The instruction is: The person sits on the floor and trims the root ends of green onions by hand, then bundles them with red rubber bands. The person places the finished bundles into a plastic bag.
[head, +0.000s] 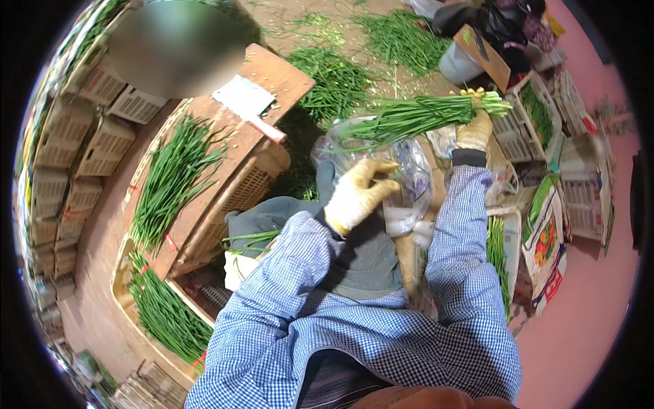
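My right hand [474, 130], in a pale yellow work glove, grips a bunch of long green leaves [419, 115], which look like garlic chives, by the pale stem end. The leaves reach left over a clear plastic bag [409, 174]. Gloved as well, my left hand [360, 191] hovers above my lap, thumb and fingers apart, holding nothing. On the wooden board [232, 148] to my left lie a loose heap of the greens [176, 176] and a broad-bladed cleaver [248, 99] with a reddish handle.
Tied bundles [163, 312] fill a plastic crate at lower left. Stacked crates [61, 133] line the left side. Piles of greens [329, 79] cover the floor ahead. A white bucket [457, 64], a crate of greens [534, 112] and a printed sack [544, 245] stand at right.
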A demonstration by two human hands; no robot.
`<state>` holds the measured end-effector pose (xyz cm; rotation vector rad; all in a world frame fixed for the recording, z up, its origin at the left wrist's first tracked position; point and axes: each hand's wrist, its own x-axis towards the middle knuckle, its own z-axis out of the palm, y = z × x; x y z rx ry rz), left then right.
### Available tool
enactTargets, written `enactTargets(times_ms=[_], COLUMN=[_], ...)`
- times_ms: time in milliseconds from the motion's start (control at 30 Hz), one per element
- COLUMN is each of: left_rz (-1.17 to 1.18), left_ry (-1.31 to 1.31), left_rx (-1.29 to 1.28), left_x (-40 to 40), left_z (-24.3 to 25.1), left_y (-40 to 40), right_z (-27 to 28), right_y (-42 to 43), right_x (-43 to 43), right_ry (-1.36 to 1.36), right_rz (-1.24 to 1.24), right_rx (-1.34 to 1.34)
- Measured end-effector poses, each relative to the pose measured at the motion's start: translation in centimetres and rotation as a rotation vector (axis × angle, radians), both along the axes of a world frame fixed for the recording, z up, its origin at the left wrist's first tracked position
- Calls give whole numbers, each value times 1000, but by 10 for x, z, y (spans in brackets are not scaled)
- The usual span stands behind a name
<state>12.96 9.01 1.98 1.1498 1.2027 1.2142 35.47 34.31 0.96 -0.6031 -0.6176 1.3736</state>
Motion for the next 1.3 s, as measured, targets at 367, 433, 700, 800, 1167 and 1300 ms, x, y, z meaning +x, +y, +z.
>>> enactTargets(times_ms=[367, 433, 700, 800, 1167, 1300], left_rz=[-107, 0, 296, 461, 1021, 1008], left_ry=[-814, -869, -1225, -1391, -1288, -1308], left_rx=[-35, 52, 353, 458, 469, 548], left_x=[12, -3, -82, -104, -172, -188], left_z=[-21, -13, -16, -8, 35, 45], left_y=[-15, -22, -60, -75, -139, -155], right_z=[41, 47, 16, 8, -27, 15], right_y=[-117, -146, -206, -220, -281, -307], right_x=[-119, -146, -197, -202, -241, -245], right_ry=[235, 267, 391, 378, 121, -81], right_rz=[190, 195, 393, 456, 822, 938], right_rx=[116, 41, 134, 111, -93, -74])
